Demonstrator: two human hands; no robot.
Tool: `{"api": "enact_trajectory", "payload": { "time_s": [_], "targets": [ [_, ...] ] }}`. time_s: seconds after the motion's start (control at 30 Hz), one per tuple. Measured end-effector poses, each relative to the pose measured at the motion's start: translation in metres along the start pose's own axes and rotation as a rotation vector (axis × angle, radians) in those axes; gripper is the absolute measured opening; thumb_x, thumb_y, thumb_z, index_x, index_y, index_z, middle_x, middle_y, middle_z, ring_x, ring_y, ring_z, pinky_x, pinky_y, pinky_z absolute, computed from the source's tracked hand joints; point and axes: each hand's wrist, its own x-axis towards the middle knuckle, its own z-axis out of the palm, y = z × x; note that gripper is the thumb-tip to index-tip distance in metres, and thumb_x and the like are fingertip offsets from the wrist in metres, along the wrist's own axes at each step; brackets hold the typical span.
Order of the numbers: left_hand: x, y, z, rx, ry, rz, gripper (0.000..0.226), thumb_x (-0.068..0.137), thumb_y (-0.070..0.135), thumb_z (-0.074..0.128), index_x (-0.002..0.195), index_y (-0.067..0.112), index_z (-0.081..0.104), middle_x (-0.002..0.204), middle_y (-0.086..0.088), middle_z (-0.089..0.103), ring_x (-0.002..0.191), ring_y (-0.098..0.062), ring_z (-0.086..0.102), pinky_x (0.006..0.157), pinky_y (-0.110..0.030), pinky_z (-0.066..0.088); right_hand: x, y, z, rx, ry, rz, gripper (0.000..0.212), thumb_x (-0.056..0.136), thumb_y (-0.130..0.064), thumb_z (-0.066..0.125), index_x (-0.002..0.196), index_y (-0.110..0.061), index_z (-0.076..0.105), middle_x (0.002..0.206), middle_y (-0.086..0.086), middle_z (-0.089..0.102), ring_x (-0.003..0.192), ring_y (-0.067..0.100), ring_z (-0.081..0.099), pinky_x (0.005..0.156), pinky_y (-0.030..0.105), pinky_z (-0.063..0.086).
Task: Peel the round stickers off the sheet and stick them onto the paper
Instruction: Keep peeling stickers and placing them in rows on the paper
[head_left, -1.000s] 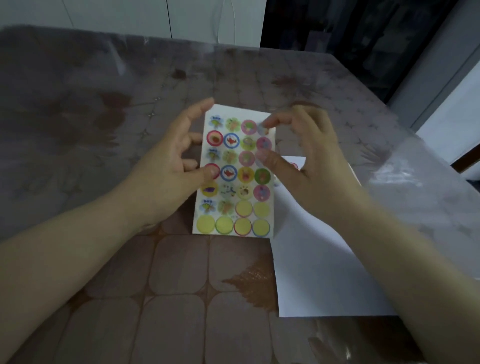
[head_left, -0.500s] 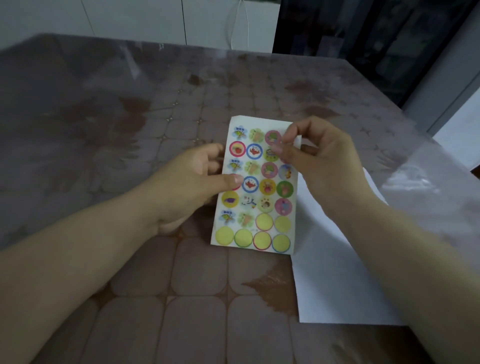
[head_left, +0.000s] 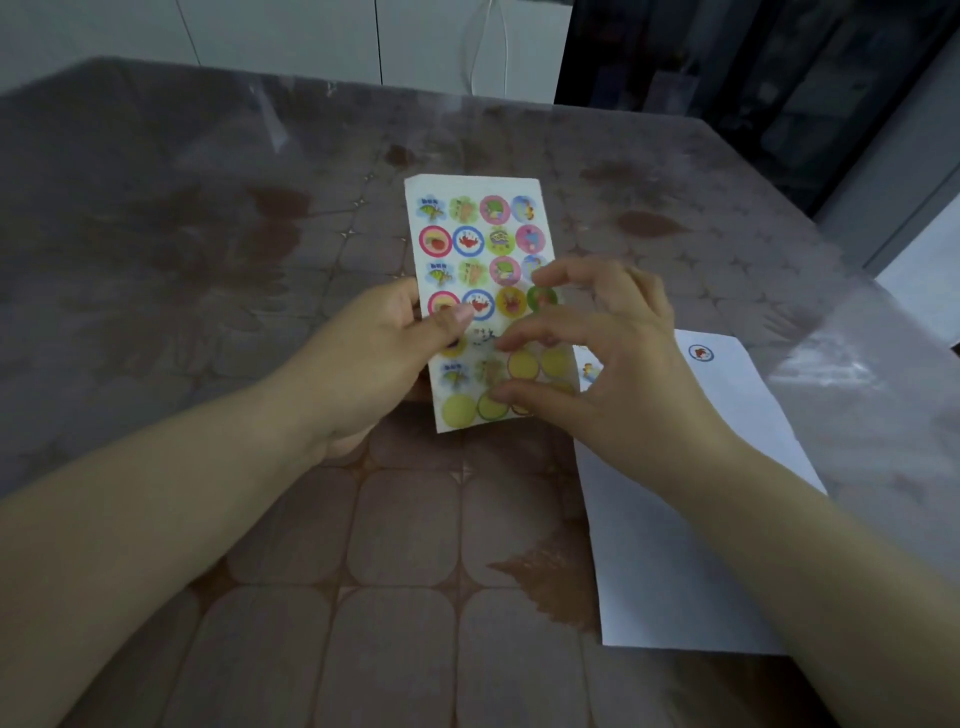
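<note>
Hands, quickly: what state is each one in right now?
Left hand: grips the sticker sheet by its left edge.
Right hand: curled over the sheet; a pinched sticker cannot be told.

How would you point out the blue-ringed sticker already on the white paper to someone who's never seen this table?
Find the white paper lying right of the hand-held sticker sheet. Near its far corner sits one round sticker, blue-ringed with a reddish picture. Unlike the other stuck sticker, half hidden beside the sheet, it stands alone on bare paper.
</note>
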Motion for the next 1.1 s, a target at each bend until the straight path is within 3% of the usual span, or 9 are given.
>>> {"api": "enact_trajectory", "payload": {
  "time_s": [0.17, 0.27, 0.33, 0.47, 0.6, 0.73, 0.93, 1.1],
  "targets": [
    [-0.0027, 0.0017, 0.0022, -0.102, -0.108, 0.000, 0.032, 0.079, 0.015, 0.059, 0.111, 0.018, 0.060, 0.109, 0.003, 0.071, 0.098, -0.012, 0.068, 0.079, -0.027, 0.057, -0.0002, 0.0030, 0.0031, 0.034, 0.099, 0.035, 0.034, 0.066, -0.044, 0.070, 0.097, -0.033, 0.071, 0.111, -0.011, 0.048, 0.107, 0.010, 0.030, 0.097, 0.047, 0.036],
    [-0.0030, 0.0004, 0.0019, -0.067, -0.102, 0.010, 0.045, 0.072, 0.018, 0.062, 0.117, 0.015, 0.057, 0.111, -0.001, 0.070, 0.101, -0.017, 0.067, 0.086, -0.036, 0.055, -0.0001, 0.0029, 0.0043, 0.034, 0.135, 0.035, 0.029, 0.068, -0.042, 0.069, 0.094, -0.032, 0.073, 0.108, -0.015, 0.046, 0.102, 0.002, 0.026, 0.097, 0.044, 0.035],
    [-0.0022, 0.0005, 0.0023, -0.050, -0.086, 0.014, 0.044, 0.076, 0.014, 0.061, 0.120, 0.013, 0.054, 0.112, -0.004, 0.070, 0.102, -0.020, 0.067, 0.088, -0.038, 0.054, 0.0007, 0.0027, 0.0047, 0.031, 0.160, 0.017, 0.024, 0.068, -0.040, 0.070, 0.090, -0.031, 0.074, 0.105, -0.015, 0.047, 0.099, 0.001, 0.028, 0.096, 0.042, 0.033],
    [-0.0009, 0.0003, 0.0029, -0.054, -0.078, 0.051, 0.034, 0.086, 0.001, 0.056, 0.119, 0.008, 0.054, 0.107, -0.008, 0.071, 0.096, -0.020, 0.069, 0.079, -0.029, 0.057, 0.0009, 0.0013, 0.0060, 0.010, 0.189, -0.037, 0.019, 0.069, -0.037, 0.072, 0.086, -0.028, 0.075, 0.101, -0.012, 0.051, 0.097, 0.014, 0.038, 0.094, 0.040, 0.031],
    [0.0001, -0.0008, 0.0021, -0.024, -0.072, 0.082, 0.036, 0.086, -0.001, 0.056, 0.121, 0.006, 0.052, 0.106, -0.008, 0.071, 0.096, -0.022, 0.069, 0.080, -0.030, 0.056, 0.0004, 0.0011, 0.0067, 0.011, 0.182, -0.043, 0.019, 0.070, -0.037, 0.071, 0.085, -0.027, 0.075, 0.098, -0.005, 0.060, 0.096, 0.013, 0.038, 0.094, 0.037, 0.029],
    [0.0003, -0.0012, 0.0019, -0.009, -0.071, 0.101, 0.039, 0.086, -0.001, 0.057, 0.124, 0.004, 0.050, 0.105, -0.006, 0.072, 0.093, -0.018, 0.070, 0.078, -0.027, 0.056, 0.0013, 0.0017, 0.0079, 0.045, 0.185, -0.043, 0.025, 0.071, -0.043, 0.065, 0.086, -0.026, 0.075, 0.093, -0.008, 0.061, 0.092, 0.010, 0.040, 0.094, 0.034, 0.028],
    [0.0012, -0.0019, 0.0007, 0.042, -0.056, 0.116, 0.040, 0.083, 0.004, 0.064, 0.122, 0.005, 0.053, 0.106, -0.006, 0.072, 0.095, -0.019, 0.069, 0.084, -0.030, 0.054, 0.0009, -0.0013, 0.0102, 0.082, 0.213, 0.010, 0.016, 0.069, -0.036, 0.072, 0.082, -0.027, 0.074, 0.086, -0.017, 0.059, 0.088, 0.008, 0.045, 0.093, 0.034, 0.030],
    [0.0009, -0.0005, 0.0030, 0.033, -0.040, 0.136, 0.045, 0.074, 0.015, 0.069, 0.117, 0.011, 0.057, 0.101, -0.003, 0.073, 0.093, -0.016, 0.069, 0.081, -0.026, 0.055, 0.0017, -0.0038, 0.0086, 0.057, 0.265, -0.009, 0.009, 0.069, -0.028, 0.074, 0.078, -0.025, 0.074, 0.083, -0.019, 0.059, 0.086, 0.014, 0.056, 0.093, 0.031, 0.028]
  ]
}}
